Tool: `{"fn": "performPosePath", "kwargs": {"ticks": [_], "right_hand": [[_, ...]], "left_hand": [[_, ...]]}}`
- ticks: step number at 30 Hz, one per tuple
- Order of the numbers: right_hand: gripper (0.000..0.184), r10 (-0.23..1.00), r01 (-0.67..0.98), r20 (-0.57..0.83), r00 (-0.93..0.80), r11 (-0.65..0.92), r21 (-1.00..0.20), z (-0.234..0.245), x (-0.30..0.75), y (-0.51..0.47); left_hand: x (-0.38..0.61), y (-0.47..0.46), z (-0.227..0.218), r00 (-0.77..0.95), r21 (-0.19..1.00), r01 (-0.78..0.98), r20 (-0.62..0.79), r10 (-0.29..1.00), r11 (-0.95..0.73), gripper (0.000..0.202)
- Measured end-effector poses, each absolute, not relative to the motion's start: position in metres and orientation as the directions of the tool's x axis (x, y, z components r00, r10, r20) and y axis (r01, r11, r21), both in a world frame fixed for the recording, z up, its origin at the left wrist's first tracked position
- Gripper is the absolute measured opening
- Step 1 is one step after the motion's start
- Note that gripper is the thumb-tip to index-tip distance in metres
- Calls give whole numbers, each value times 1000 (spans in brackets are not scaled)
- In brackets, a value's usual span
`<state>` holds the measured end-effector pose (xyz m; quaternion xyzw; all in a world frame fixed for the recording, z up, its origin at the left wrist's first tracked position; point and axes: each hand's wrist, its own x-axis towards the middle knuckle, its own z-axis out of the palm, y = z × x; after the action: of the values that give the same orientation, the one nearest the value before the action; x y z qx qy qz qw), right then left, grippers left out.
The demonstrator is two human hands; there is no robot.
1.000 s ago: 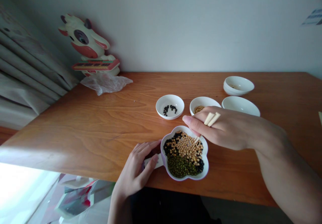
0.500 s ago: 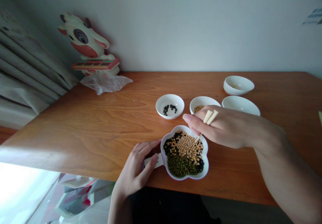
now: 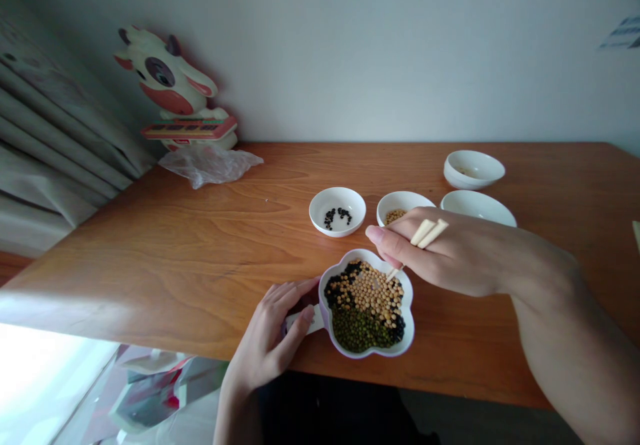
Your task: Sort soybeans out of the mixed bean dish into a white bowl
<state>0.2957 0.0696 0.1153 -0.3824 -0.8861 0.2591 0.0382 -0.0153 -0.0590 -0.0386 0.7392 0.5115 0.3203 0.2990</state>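
A white flower-shaped bowl (image 3: 409,338) near the table's front edge holds mixed yellow, black and green beans. My right hand (image 3: 440,255) hovers over its far rim, closed on a pair of pale chopsticks (image 3: 429,232) whose tips point down into the yellow beans. My left hand (image 3: 273,335) rests on the table left of the bowl, fingers curled on the bowl's small handle tab (image 3: 313,320). Behind stand a small white bowl with a few black beans (image 3: 337,211) and another with yellow beans (image 3: 400,205), partly hidden by my right hand.
Two more white bowls (image 3: 474,167) (image 3: 477,206) sit at the back right. A cow-shaped toy (image 3: 173,92) and a crumpled clear plastic bag (image 3: 210,162) stand at the back left by the wall. Curtains hang on the left. The wooden table (image 3: 190,252) ends close to me.
My right hand has shifted slightly and the chopsticks' upper ends have tilted a little to the right. The left hand and the bowls have stayed put.
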Motion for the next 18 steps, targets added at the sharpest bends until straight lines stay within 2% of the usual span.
{"fn": "performPosePath", "kwargs": {"ticks": [4, 18], "right_hand": [[72, 696, 690, -202, -689, 545, -475, 118, 293, 69], [70, 670, 654, -169, -723, 586, -478, 113, 291, 71]], "left_hand": [[-15, -60, -38, 270, 771, 565, 165, 949, -295, 47], [-14, -59, -41, 276, 765, 568, 171, 946, -304, 47]]}}
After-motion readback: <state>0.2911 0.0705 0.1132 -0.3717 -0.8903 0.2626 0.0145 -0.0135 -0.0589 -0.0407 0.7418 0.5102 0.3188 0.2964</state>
